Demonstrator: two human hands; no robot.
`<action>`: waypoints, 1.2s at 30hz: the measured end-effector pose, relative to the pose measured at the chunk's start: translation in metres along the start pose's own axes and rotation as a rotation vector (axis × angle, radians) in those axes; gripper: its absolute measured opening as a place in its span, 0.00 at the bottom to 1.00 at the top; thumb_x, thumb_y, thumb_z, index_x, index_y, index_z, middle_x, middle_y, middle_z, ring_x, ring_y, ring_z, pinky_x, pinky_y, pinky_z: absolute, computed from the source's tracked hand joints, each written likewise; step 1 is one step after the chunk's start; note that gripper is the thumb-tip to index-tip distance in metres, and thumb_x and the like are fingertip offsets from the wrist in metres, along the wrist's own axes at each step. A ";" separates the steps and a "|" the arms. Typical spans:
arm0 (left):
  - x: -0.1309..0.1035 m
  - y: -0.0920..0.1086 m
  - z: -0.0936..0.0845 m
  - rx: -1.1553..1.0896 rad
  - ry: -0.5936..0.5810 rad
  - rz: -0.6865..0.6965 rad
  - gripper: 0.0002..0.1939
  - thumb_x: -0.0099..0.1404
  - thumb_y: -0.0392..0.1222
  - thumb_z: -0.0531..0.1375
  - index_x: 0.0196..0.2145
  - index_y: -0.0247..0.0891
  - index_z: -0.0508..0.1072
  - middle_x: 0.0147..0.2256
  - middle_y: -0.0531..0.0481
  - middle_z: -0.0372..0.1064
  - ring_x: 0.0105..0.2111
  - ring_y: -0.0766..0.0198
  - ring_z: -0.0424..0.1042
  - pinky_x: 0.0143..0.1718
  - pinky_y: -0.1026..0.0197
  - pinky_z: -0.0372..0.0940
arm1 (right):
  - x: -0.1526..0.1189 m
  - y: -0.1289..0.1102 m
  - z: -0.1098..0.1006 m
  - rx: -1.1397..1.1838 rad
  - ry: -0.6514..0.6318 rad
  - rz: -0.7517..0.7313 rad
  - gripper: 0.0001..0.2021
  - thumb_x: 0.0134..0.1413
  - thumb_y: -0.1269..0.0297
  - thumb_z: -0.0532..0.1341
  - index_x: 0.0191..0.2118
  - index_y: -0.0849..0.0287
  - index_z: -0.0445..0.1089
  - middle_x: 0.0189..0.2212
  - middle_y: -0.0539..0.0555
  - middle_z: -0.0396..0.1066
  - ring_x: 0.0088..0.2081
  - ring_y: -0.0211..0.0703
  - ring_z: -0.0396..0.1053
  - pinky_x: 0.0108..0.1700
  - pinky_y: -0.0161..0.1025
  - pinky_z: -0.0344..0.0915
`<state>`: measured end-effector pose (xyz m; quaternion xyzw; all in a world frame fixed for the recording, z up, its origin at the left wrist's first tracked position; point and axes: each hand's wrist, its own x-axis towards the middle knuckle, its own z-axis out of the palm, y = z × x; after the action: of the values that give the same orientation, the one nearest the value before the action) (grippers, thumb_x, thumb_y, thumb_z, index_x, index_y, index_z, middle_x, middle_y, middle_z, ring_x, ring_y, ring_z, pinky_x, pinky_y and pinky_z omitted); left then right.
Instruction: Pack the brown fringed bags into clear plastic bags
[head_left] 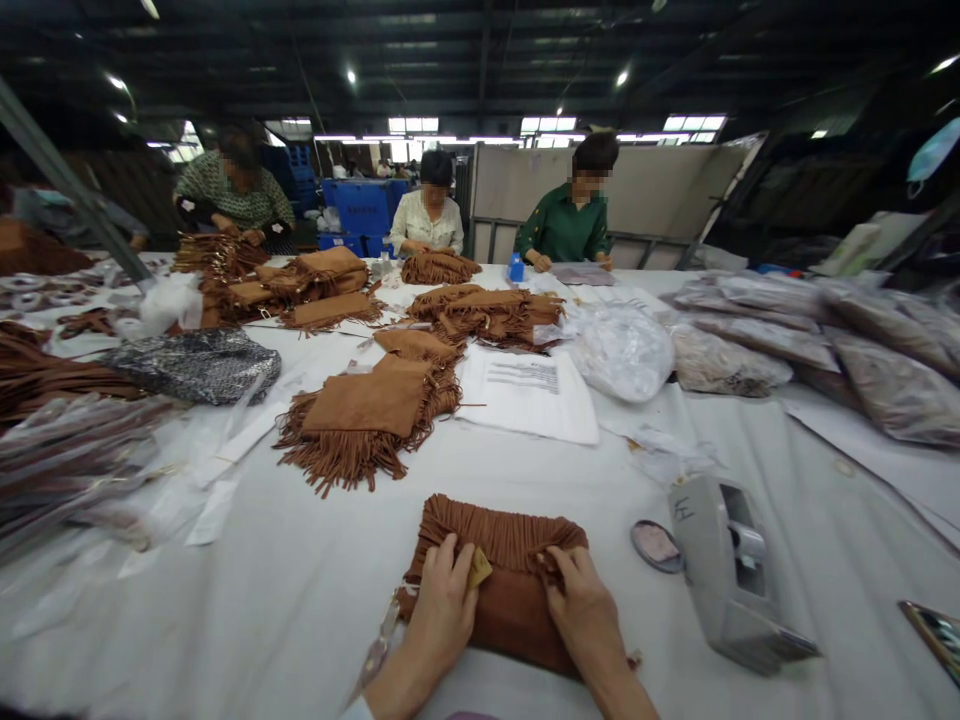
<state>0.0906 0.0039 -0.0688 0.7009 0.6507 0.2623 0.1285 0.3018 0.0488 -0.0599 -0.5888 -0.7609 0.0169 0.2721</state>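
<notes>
A folded brown suede piece with fringe [501,560] lies on the white table [300,600] right in front of me. My left hand [442,605] presses on its left part, with a small tan tag [478,568] by the fingertips. My right hand [581,610] rests on its right part, fingers curled into the fringe. A strap or chain trails off the piece's lower left corner.
A grey tape dispenser [724,570] and a small round lid [655,545] sit to the right. More fringed brown pieces [367,415] lie ahead, white sheets [529,395], and bagged goods [810,340] at right. Three people work at the far side.
</notes>
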 end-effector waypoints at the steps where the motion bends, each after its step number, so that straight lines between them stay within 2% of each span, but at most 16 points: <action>1: -0.001 0.001 -0.001 0.015 -0.018 0.019 0.26 0.60 0.30 0.51 0.57 0.38 0.64 0.59 0.37 0.57 0.57 0.48 0.59 0.56 0.41 0.59 | 0.001 -0.008 0.000 0.017 -0.002 -0.019 0.09 0.58 0.68 0.52 0.40 0.58 0.69 0.31 0.54 0.66 0.30 0.44 0.70 0.31 0.39 0.69; 4: -0.004 -0.001 -0.008 0.027 -0.081 0.092 0.26 0.61 0.32 0.52 0.57 0.40 0.64 0.61 0.38 0.54 0.57 0.47 0.58 0.56 0.41 0.59 | 0.003 -0.027 -0.003 0.094 -0.014 -0.120 0.09 0.61 0.67 0.53 0.41 0.59 0.69 0.33 0.55 0.69 0.35 0.45 0.70 0.39 0.41 0.69; 8: -0.004 -0.013 -0.016 0.032 -0.117 0.163 0.27 0.62 0.35 0.54 0.59 0.42 0.62 0.62 0.40 0.54 0.57 0.48 0.57 0.56 0.42 0.60 | -0.003 -0.046 -0.016 0.157 -0.078 -0.371 0.13 0.58 0.74 0.52 0.47 0.58 0.68 0.43 0.59 0.72 0.45 0.46 0.69 0.47 0.46 0.66; 11: -0.004 -0.016 -0.019 0.042 -0.096 0.227 0.26 0.63 0.36 0.54 0.59 0.43 0.63 0.63 0.41 0.53 0.57 0.48 0.58 0.55 0.42 0.61 | -0.015 -0.051 -0.028 0.216 -0.137 -0.569 0.17 0.57 0.77 0.52 0.50 0.57 0.67 0.45 0.57 0.73 0.46 0.43 0.70 0.48 0.44 0.66; 13: -0.003 -0.013 -0.020 0.033 -0.062 0.263 0.24 0.65 0.38 0.53 0.59 0.43 0.63 0.63 0.42 0.53 0.56 0.49 0.59 0.55 0.43 0.61 | -0.022 -0.046 -0.033 0.246 -0.103 -0.628 0.19 0.57 0.77 0.52 0.53 0.56 0.65 0.46 0.57 0.74 0.47 0.42 0.70 0.49 0.44 0.66; 15: -0.003 -0.007 -0.022 0.011 -0.023 0.280 0.23 0.66 0.39 0.52 0.59 0.42 0.63 0.63 0.41 0.53 0.56 0.50 0.60 0.55 0.44 0.61 | -0.027 -0.035 -0.034 0.236 0.030 -0.542 0.22 0.58 0.77 0.51 0.56 0.55 0.62 0.47 0.58 0.73 0.50 0.44 0.69 0.51 0.46 0.65; 18: -0.004 0.003 -0.029 -0.045 -0.015 0.325 0.22 0.68 0.39 0.51 0.59 0.41 0.61 0.63 0.41 0.54 0.57 0.52 0.59 0.56 0.46 0.61 | -0.026 -0.013 -0.030 0.137 0.249 -0.166 0.24 0.60 0.73 0.51 0.62 0.56 0.55 0.54 0.62 0.67 0.55 0.49 0.65 0.54 0.52 0.64; 20: -0.007 0.004 -0.035 -0.082 -0.042 0.395 0.23 0.68 0.38 0.51 0.60 0.42 0.60 0.63 0.42 0.54 0.58 0.53 0.59 0.56 0.48 0.61 | -0.024 -0.004 -0.023 0.065 0.253 -0.002 0.26 0.62 0.66 0.52 0.65 0.58 0.50 0.59 0.65 0.59 0.59 0.53 0.60 0.56 0.55 0.62; 22: -0.011 -0.004 -0.040 -0.094 -0.044 0.418 0.27 0.67 0.39 0.53 0.63 0.44 0.55 0.64 0.42 0.52 0.59 0.53 0.58 0.57 0.48 0.60 | -0.024 0.001 -0.012 0.010 0.143 -0.026 0.29 0.62 0.60 0.53 0.66 0.59 0.47 0.63 0.65 0.54 0.62 0.56 0.54 0.58 0.58 0.59; 23: -0.014 -0.012 -0.042 -0.088 -0.023 0.382 0.30 0.66 0.41 0.54 0.64 0.44 0.51 0.64 0.41 0.50 0.60 0.51 0.56 0.58 0.46 0.59 | -0.025 0.002 -0.006 -0.015 0.079 -0.071 0.29 0.62 0.58 0.52 0.66 0.59 0.47 0.64 0.65 0.52 0.63 0.57 0.53 0.58 0.58 0.58; 27: -0.033 -0.059 -0.045 -0.017 0.107 0.028 0.45 0.63 0.50 0.58 0.67 0.39 0.33 0.67 0.34 0.38 0.65 0.43 0.43 0.60 0.36 0.52 | -0.030 0.006 0.018 -0.124 -0.066 -0.147 0.27 0.63 0.56 0.50 0.65 0.60 0.51 0.64 0.65 0.51 0.63 0.59 0.52 0.58 0.60 0.56; 30: -0.046 -0.085 -0.039 0.024 0.067 -0.103 0.46 0.65 0.50 0.55 0.66 0.38 0.26 0.67 0.33 0.32 0.66 0.43 0.39 0.61 0.36 0.50 | -0.030 0.010 0.027 -0.166 -0.100 -0.131 0.26 0.63 0.55 0.48 0.64 0.60 0.54 0.64 0.65 0.53 0.63 0.57 0.53 0.58 0.59 0.56; 33: -0.047 -0.082 -0.028 0.055 -0.059 -0.065 0.42 0.67 0.49 0.51 0.66 0.38 0.27 0.67 0.33 0.35 0.66 0.45 0.40 0.61 0.37 0.49 | -0.028 0.013 0.029 -0.183 -0.114 -0.137 0.26 0.63 0.55 0.47 0.63 0.59 0.56 0.63 0.64 0.53 0.63 0.56 0.53 0.59 0.58 0.55; 36: -0.032 -0.059 -0.020 0.106 -0.142 -0.023 0.40 0.67 0.51 0.51 0.67 0.34 0.33 0.67 0.32 0.37 0.66 0.43 0.40 0.61 0.37 0.47 | -0.028 0.014 0.027 -0.195 -0.113 -0.142 0.26 0.63 0.55 0.47 0.63 0.60 0.57 0.63 0.64 0.54 0.63 0.56 0.53 0.58 0.57 0.55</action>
<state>0.0294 -0.0234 -0.0896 0.7162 0.6608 0.1757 0.1399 0.3062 0.0361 -0.0989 -0.5553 -0.8127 -0.0435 0.1709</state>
